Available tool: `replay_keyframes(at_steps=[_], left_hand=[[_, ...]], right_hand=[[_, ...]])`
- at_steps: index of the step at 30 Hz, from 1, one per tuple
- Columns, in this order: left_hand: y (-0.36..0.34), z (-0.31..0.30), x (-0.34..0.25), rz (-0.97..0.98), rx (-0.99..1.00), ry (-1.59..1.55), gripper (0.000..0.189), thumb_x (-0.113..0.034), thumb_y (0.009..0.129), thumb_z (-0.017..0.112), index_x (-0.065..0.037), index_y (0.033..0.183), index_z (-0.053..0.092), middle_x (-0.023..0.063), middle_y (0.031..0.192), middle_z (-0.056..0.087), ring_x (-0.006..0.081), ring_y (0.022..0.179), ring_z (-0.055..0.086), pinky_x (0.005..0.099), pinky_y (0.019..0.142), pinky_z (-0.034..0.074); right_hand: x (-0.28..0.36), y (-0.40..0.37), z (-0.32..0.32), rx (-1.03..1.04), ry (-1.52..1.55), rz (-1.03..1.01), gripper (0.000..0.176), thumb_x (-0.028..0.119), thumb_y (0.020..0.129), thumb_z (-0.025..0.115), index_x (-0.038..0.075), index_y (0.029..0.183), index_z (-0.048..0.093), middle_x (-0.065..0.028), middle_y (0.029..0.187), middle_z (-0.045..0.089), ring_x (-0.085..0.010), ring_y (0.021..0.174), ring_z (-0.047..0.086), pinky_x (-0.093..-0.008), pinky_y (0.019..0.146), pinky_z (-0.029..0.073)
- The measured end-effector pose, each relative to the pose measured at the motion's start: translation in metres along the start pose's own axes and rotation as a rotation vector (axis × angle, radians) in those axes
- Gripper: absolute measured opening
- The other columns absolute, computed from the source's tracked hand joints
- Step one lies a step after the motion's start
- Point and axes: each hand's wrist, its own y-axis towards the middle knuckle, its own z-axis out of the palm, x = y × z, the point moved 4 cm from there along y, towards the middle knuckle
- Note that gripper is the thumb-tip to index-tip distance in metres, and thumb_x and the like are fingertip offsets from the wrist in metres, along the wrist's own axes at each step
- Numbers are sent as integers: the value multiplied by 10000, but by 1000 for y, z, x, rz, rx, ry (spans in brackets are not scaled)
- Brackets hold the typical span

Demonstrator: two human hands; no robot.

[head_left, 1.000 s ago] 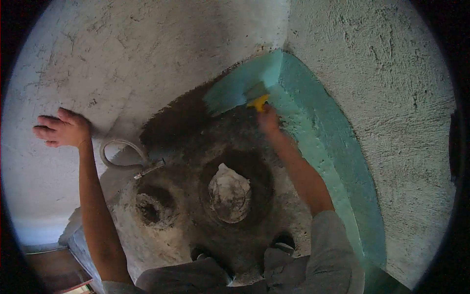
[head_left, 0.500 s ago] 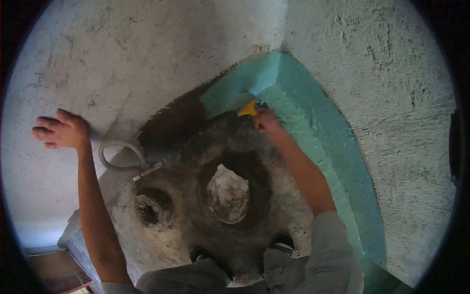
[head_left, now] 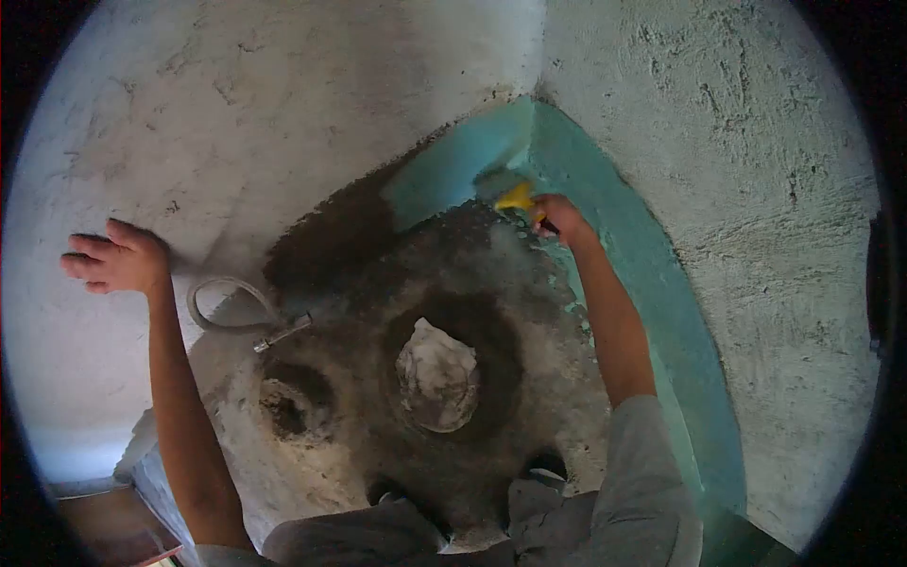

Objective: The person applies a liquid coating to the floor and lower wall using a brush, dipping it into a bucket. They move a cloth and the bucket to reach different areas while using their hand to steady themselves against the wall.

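My right hand is closed round the dark handle of a brush with a yellow head. Its working end, blurred, lies against wet green coating low in the corner between two walls. The coating forms a band along the foot of both walls and onto the floor edge at the right. On the left wall, my left hand rests flat with its fingers spread, holding nothing.
A pale flexible hose with a metal end fitting curves out near the left wall. A white bundle plugs a round hole in the bare floor. Left of it, a broken pipe opening shows. My shoes stand at the bottom.
My right hand and the brush have moved right, toward the corner. Uneven green coating now shows on the floor edge beside them. My left hand stays on the wall.
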Motion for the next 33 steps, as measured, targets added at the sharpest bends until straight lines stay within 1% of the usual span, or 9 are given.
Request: replay_keyframes(at_steps=[4, 13, 16, 17, 19, 24, 28, 30, 33], left_hand=[[1, 1, 4, -10, 8, 13, 692, -518, 947, 343, -33, 1437, 280, 289, 1489, 176, 415, 1397, 136, 607, 1052, 104], [-1, 2, 5, -23, 16, 15, 704, -530, 948, 343, -60, 1463, 244, 272, 1508, 149, 410, 1412, 103, 627, 1054, 88], [-1, 1, 3, -26, 25, 18, 713, -536, 948, 342, -61, 1468, 234, 271, 1511, 142, 411, 1410, 111, 628, 1052, 95], [-2, 0, 3, -23, 24, 22, 713, -537, 947, 341, -61, 1468, 234, 271, 1510, 144, 411, 1410, 114, 629, 1052, 95], [0, 1, 4, -19, 12, 29, 715, -540, 947, 339, -62, 1468, 234, 271, 1510, 146, 410, 1409, 119, 631, 1052, 95], [0, 1, 6, -13, 18, 11, 708, -522, 940, 356, -50, 1457, 249, 273, 1507, 152, 415, 1407, 116, 625, 1059, 91], [-1, 1, 6, -27, 41, 13, 710, -505, 929, 379, -41, 1452, 254, 277, 1502, 165, 414, 1409, 100, 618, 1065, 79], [-1, 0, 6, -36, 40, 6, 710, -506, 928, 381, -41, 1449, 258, 283, 1495, 176, 411, 1410, 96, 620, 1066, 69], [0, 0, 7, -18, 37, 8, 696, -505, 924, 387, -32, 1426, 290, 296, 1485, 188, 423, 1399, 111, 617, 1054, 98]], right_hand=[[7, -26, 17, 103, -82, 80, 347, 52, 820, 554, -29, 1158, 566, -60, 741, 556, -140, 530, 507, -271, 436, 377], [-14, 13, 5, -239, -30, -86, 255, 47, 813, 581, -14, 1060, 578, -63, 715, 560, -154, 583, 542, -281, 500, 424], [-65, 44, 38, -354, -294, -248, 262, 113, 805, 613, -30, 1014, 549, -128, 681, 593, -211, 585, 607, -342, 482, 457], [-84, 48, 56, -378, -296, -318, 272, 100, 812, 599, 2, 1060, 545, -93, 709, 581, -204, 618, 587, -341, 513, 458], [-80, 14, 108, -319, -315, -372, 302, 103, 819, 591, 45, 1111, 543, -53, 742, 564, -190, 658, 561, -341, 549, 460], [-72, -32, 201, 12, -229, -188, 348, 127, 792, 625, 73, 1128, 550, -43, 771, 577, -142, 599, 531, -307, 494, 424], [-53, -33, 176, 93, -55, -95, 420, 111, 773, 631, 81, 1184, 547, -48, 794, 593, -128, 586, 523, -282, 457, 392], [-6, -49, 146, -32, -101, -35, 454, 104, 770, 629, 59, 1212, 536, -47, 799, 589, -127, 598, 526, -272, 452, 386], [2, -33, 104, -257, -63, -258, 424, 75, 789, 609, 4, 1199, 524, -77, 853, 602, -140, 635, 547, -309, 507, 421]])
